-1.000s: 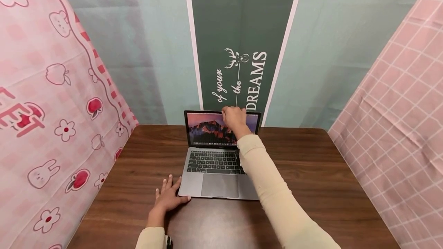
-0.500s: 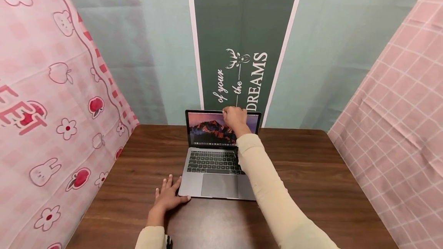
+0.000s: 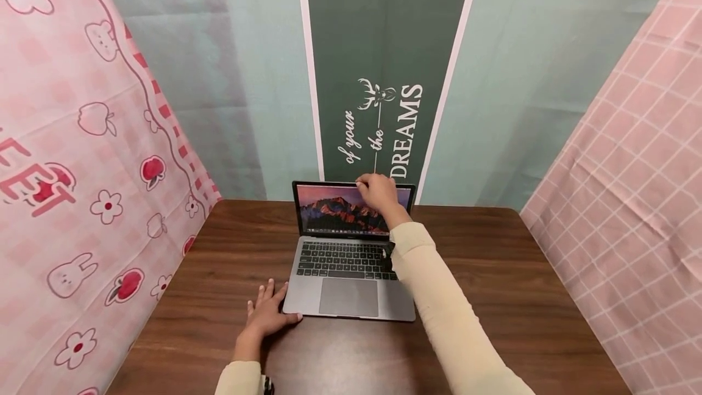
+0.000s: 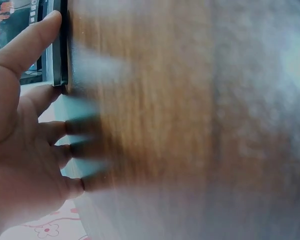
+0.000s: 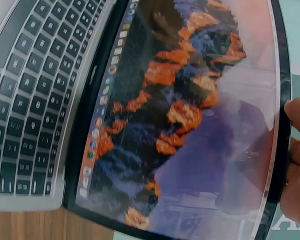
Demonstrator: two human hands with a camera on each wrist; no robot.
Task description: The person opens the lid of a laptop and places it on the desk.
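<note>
A grey laptop (image 3: 348, 297) stands open on the wooden table, its lit screen (image 3: 334, 209) showing a mountain picture. At the middle of the lid's top edge, my right hand (image 3: 380, 192) grips the rim, thumb on the screen side and curled fingers behind it. The right wrist view shows that thumb (image 5: 295, 107) against the black bezel (image 5: 285, 95). My left hand (image 3: 267, 314) lies spread at the base's front left corner. Its thumb touches the front edge, and its other fingers reach along the left side onto the table, as the left wrist view also shows.
The brown wooden table (image 3: 482, 297) extends around the laptop. A green curtain with white lettering (image 3: 378, 47) hangs right behind it. Pink patterned cloth (image 3: 104, 206) borders the left, and pink checked cloth (image 3: 631, 169) the right.
The laptop's lid has tilted slightly forward, its top edge lower in view. My right hand came down with it, and the right forearm shifted to the right. The left hand stayed in place.
</note>
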